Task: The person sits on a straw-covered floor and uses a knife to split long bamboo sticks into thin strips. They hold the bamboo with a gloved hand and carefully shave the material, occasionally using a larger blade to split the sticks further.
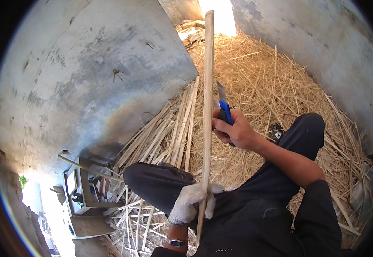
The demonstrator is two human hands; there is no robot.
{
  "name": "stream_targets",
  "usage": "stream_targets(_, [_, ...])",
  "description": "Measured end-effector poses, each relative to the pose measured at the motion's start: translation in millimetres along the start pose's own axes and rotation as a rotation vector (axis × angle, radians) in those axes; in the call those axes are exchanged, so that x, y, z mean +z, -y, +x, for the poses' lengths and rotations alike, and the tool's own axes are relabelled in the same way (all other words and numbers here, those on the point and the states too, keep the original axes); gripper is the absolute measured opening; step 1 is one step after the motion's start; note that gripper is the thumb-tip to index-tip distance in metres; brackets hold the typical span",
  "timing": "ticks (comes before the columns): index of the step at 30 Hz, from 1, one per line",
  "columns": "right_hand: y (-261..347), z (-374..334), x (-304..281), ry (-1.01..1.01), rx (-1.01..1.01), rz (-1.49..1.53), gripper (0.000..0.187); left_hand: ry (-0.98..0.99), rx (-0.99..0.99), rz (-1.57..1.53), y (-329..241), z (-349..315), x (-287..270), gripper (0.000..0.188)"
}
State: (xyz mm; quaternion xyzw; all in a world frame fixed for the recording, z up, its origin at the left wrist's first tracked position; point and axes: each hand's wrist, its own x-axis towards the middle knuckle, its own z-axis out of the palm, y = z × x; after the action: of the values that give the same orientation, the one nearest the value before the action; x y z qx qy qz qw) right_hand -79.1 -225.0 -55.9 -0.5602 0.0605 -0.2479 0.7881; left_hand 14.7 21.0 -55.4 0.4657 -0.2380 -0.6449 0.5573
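A long, pale wooden strip (pixel 208 92) that looks like split bamboo stands lengthwise in front of me, its far end near the bright opening. My left hand (pixel 191 203), in a white knitted glove, is closed round its lower part above my lap. In my bare right hand (pixel 237 130) is a blue utility knife (pixel 224 109) with its blade out, pointing up and away beside the strip's right side. The right fingers wrap the handle close to the strip; whether they touch it I cannot tell.
Shavings (pixel 255 81) heap across the floor ahead and right. Long split strips (pixel 169 132) lie along the left wall (pixel 88 68). At lower left stands a wooden box-like frame (pixel 83 188) with odds and ends inside. My bent legs (pixel 156 182) flank the work.
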Motion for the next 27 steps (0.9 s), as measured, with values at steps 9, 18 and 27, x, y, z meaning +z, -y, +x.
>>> stream_targets(9, [14,-11,15,-0.011,-0.239,-0.453,0.018,-0.09,0.066,0.005,-45,25,30,0.057])
stream_targets(18, [21,-13,9,-0.172,-0.331,-0.374,0.027,-0.148,0.121,0.077,-43,29,41,0.049])
stream_targets(27, [20,-11,2,-0.159,-0.592,-0.948,0.021,-0.229,0.135,0.105,-57,-2,51,0.043])
